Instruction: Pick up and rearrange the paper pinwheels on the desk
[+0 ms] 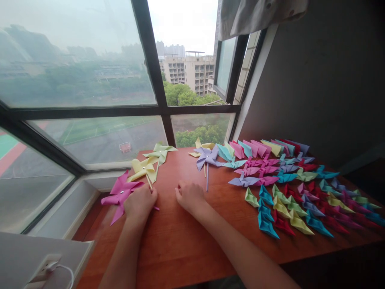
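Observation:
My left hand (140, 201) is closed, with its fingers curled over the stick of a bright pink paper pinwheel (122, 193). The stick's end pokes out on the hand's right side, while the fingertips are hidden. Just beyond that hand lies a yellow pinwheel (143, 169), its stick reaching down to the knuckles. A pale green pinwheel (160, 152) lies farther back. My right hand (190, 196) rests on the table with curled fingers, and nothing shows in it. Beyond it are a lavender pinwheel (207, 156) and, partly covered, another yellow pinwheel (198, 145).
Rows of colourful folded paper boats (281, 208) and paper cranes (261, 166) cover the right side of the wooden table (171, 249). Windows (90, 138) border the far and left sides. A plug sits in a wall socket (48, 267) at lower left.

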Action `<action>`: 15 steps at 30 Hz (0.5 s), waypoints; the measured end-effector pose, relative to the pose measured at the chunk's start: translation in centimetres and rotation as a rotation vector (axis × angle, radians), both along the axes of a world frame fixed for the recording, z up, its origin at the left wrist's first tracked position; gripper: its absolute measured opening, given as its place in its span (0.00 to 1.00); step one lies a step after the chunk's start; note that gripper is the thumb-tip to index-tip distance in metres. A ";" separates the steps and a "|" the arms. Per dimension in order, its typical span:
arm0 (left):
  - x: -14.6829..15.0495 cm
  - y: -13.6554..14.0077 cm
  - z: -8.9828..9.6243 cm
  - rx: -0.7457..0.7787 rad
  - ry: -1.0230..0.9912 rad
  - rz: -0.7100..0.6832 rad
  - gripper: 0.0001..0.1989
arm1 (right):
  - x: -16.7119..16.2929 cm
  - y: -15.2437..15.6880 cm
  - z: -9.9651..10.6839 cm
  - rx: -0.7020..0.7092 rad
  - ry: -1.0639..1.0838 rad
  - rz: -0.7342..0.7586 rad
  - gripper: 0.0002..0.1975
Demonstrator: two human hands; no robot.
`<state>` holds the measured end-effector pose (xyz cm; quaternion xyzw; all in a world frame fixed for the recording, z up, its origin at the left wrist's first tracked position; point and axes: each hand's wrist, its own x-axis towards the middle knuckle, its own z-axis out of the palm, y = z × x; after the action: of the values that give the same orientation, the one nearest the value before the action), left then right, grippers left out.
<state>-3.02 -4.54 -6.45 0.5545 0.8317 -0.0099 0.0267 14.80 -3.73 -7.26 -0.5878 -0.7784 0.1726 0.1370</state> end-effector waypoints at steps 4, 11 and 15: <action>0.2 -0.2 0.1 -0.006 -0.004 0.002 0.20 | -4.6 4.6 0.9 -0.052 -0.005 0.009 0.13; -0.1 -0.3 -0.1 -0.003 -0.041 -0.015 0.18 | -9.3 9.2 1.7 -0.159 0.011 -0.113 0.20; -0.2 -0.3 -0.4 0.026 -0.034 -0.067 0.17 | -10.2 9.8 1.8 -0.196 0.017 -0.131 0.24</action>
<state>-3.19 -4.82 -6.88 0.5823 0.8123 0.0097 0.0332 4.62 6.12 -5.45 -0.6464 -0.7167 0.2435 0.0964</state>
